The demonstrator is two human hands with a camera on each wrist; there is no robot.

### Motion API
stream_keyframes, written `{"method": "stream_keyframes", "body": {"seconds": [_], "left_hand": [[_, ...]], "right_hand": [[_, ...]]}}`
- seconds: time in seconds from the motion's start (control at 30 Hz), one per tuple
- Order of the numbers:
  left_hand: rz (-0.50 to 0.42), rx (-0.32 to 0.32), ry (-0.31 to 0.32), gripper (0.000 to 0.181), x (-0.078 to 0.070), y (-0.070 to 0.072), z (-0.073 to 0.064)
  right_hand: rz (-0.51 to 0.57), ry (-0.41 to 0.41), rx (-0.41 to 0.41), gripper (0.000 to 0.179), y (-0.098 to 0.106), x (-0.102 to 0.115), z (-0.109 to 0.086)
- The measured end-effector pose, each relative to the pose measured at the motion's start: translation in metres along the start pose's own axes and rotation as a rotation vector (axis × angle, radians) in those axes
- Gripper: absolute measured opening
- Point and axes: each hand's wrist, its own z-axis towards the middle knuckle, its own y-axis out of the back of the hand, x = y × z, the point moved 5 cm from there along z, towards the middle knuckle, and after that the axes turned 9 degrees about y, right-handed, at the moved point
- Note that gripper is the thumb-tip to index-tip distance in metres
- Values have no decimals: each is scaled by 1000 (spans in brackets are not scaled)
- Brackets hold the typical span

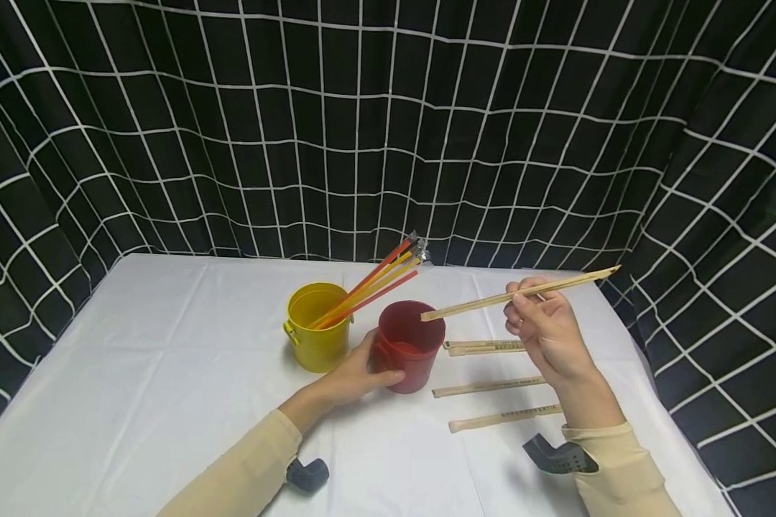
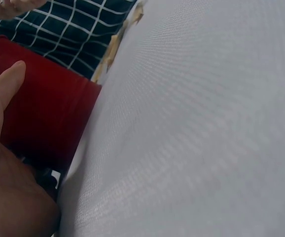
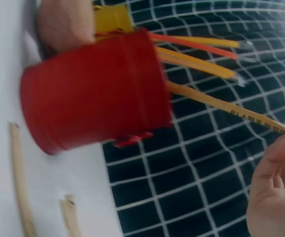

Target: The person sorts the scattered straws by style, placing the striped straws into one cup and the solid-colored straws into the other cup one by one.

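A red bucket (image 1: 409, 370) stands on the white table, and my left hand (image 1: 356, 370) grips it from the left with the thumb across its near side. My right hand (image 1: 550, 330) is raised to the right of the bucket. Thumb and fingers there pinch a slim tan stick (image 1: 472, 305) printed with dark lettering. Its left end overlaps the bucket's mouth in the head view; the other end points right and slightly up. The right wrist view shows the stick (image 3: 221, 104) running behind the bucket's rim (image 3: 155, 79).
Left of the red bucket stands a yellow bucket (image 1: 320, 350). Several orange and yellow sticks (image 1: 375, 286) lean in it, some with shiny wrapped tops. More tan sticks (image 1: 491, 386) lie on the white tablecloth (image 1: 187, 388) at the right. A black gridded curtain (image 1: 336, 129) hangs behind.
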Motion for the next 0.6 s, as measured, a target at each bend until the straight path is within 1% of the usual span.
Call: {"method": "stream_keyframes", "body": {"seconds": [0.17, 0.23, 0.4, 0.6], "left_hand": [[2, 3, -11, 94, 2, -2, -1], [-3, 2, -15, 94, 2, -2, -1], [-13, 11, -14, 93, 3, -4, -1], [-15, 4, -24, 93, 2, -2, 0]], "right_hand": [[-121, -121, -25, 22, -8, -24, -6], [-155, -162, -18, 20, -10, -33, -8], [-193, -240, 2, 18, -10, -48, -12], [-235, -301, 13, 13, -9, -56, -13]]}}
